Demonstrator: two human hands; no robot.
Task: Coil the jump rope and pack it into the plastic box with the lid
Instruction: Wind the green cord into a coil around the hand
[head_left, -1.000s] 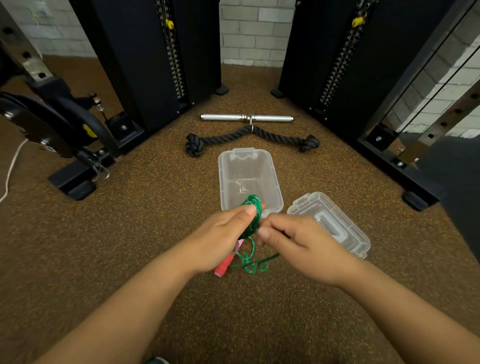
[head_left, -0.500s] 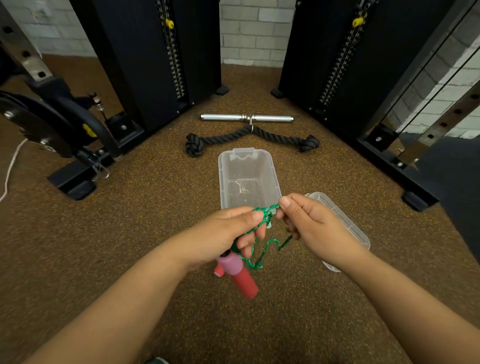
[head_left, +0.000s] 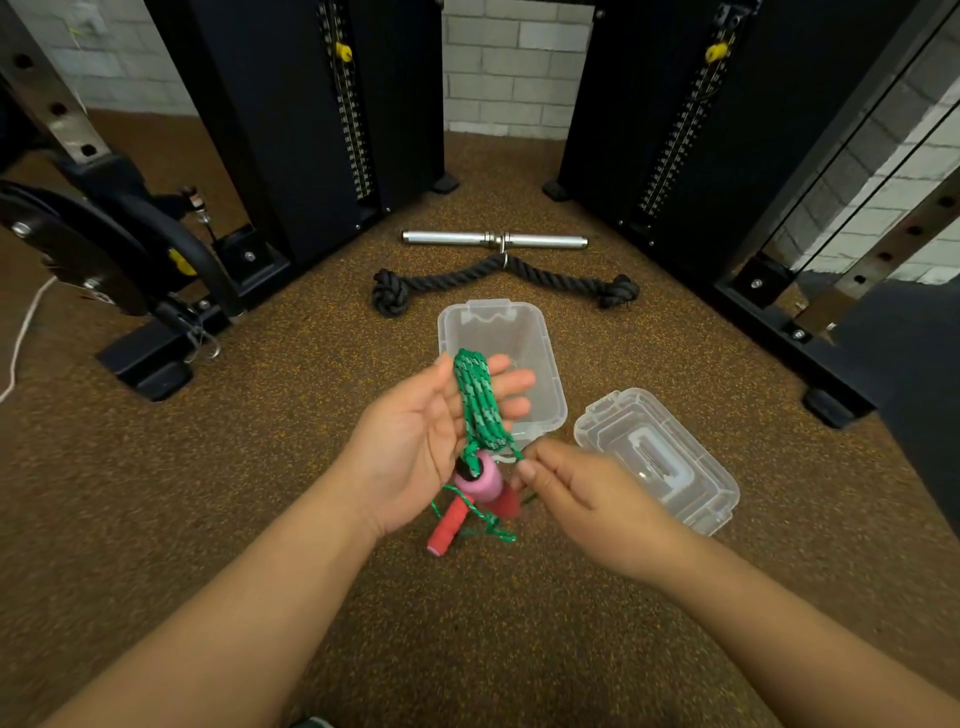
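**Jump rope (head_left: 475, 402) looped over my left palm**

Green coils lie across my left hand (head_left: 415, 447), held palm up with fingers spread over the near end of the open plastic box (head_left: 545, 364). My right hand (head_left: 587, 499) pinches a loose strand beside the pink and red handles (head_left: 480, 480) hanging below. The lid (head_left: 675, 467) lies on the floor (head_left: 260, 467) just right of the box.

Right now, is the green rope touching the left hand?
Touching. The head view shows the green rope coils lying straight across the open palm and fingers of the left hand, with no gap between them.
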